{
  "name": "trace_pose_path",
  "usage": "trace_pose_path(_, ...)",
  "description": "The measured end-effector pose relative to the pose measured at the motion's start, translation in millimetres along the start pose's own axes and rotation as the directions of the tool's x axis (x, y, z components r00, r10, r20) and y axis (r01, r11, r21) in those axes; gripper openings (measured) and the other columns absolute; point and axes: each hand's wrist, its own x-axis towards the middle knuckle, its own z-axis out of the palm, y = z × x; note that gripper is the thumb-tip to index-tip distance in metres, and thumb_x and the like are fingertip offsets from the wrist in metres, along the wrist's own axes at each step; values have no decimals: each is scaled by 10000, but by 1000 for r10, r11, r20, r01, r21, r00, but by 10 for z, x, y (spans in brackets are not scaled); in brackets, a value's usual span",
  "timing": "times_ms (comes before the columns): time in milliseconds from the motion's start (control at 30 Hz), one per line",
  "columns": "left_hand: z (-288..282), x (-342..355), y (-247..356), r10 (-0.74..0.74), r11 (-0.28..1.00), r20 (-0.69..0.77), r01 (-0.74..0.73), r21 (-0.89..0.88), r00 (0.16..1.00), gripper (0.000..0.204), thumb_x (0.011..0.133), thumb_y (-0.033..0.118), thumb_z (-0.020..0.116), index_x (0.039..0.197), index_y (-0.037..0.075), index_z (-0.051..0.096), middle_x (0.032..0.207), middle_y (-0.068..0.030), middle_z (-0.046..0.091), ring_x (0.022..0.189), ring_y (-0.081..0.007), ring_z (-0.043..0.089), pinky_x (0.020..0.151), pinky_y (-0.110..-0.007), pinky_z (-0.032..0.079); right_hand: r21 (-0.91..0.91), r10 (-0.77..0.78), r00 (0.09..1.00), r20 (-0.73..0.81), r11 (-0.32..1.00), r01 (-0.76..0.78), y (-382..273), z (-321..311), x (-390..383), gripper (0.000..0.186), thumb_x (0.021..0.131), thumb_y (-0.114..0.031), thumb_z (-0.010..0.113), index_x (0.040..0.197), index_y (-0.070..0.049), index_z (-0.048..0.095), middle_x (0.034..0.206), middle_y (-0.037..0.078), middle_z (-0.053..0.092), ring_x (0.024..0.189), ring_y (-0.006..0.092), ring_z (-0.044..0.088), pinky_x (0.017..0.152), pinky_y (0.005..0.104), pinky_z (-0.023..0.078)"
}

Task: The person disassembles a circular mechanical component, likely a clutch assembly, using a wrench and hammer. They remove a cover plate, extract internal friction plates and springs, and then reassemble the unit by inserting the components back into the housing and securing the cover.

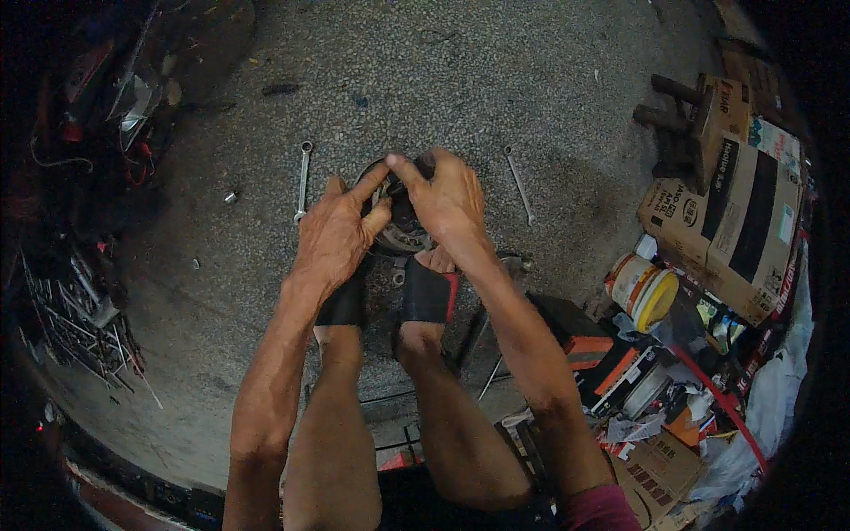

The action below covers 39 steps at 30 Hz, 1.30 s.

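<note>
Between my feet, close to the ground, is a round dark metal part [403,237] with a ringed rim and a hollow middle. My left hand [335,232] grips its left side, index finger along the far rim and thumb over the middle. My right hand [450,196] is closed round the right side, thumb pressed at the far rim near the left index fingertip. Both hands cover much of the part, so its inner detail is hard to make out. A combination wrench [304,181] lies left of it, and a second wrench [520,186] lies to the right.
Small metal pieces [231,196] lie on the speckled floor [416,71] at left. A heap of long tools [84,310] sits far left. On the right are cardboard boxes [722,212], a white tub with a yellow end [644,290] and mixed packaging. My slippered feet [428,292] flank the work.
</note>
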Motion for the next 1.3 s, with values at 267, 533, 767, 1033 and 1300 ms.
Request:
trace_pose_path(267,103,-79,-10,36,999,-49,-37,-3,998,514,921,350,585,1412,221,507,1027,-278,547,897,-474,620,768,-507,509,-34,-64,998,0,997,64,-1,32,-32,566,834,-462,713,919,95,657,806,271,681,814,407,691,720,455,524)
trace_pose_path(533,129,-148,108,-58,998,-72,59,14,996,516,914,364,592,1396,194,518,988,-264,552,861,-467,627,737,-511,511,-33,61,994,-86,997,-64,-26,108,-164,527,815,-444,736,890,74,681,825,246,699,801,377,702,717,426,530)
trace_pose_path(767,271,-145,-113,-82,997,-165,79,-26,983,483,920,356,589,1376,204,539,1060,-241,550,934,-430,619,813,-489,503,396,141,990,-18,910,-122,91,281,-139,408,792,-306,761,940,69,696,846,122,726,753,175,672,669,327,526)
trace_pose_path(1033,391,-139,-206,29,999,-274,-19,40,961,463,909,289,615,1357,180,567,1034,-197,537,965,-372,567,816,-471,466,-6,-112,980,-166,994,113,-16,320,-338,367,750,-242,722,977,45,680,886,228,696,763,364,689,711,429,537)
trace_pose_path(1300,338,-78,-311,15,989,-194,-43,-138,981,460,919,294,602,1358,163,562,976,-190,502,882,-353,531,793,-453,444,-147,-311,928,-207,947,285,-136,394,-470,309,818,-214,678,991,35,614,913,225,628,821,409,647,681,470,522)
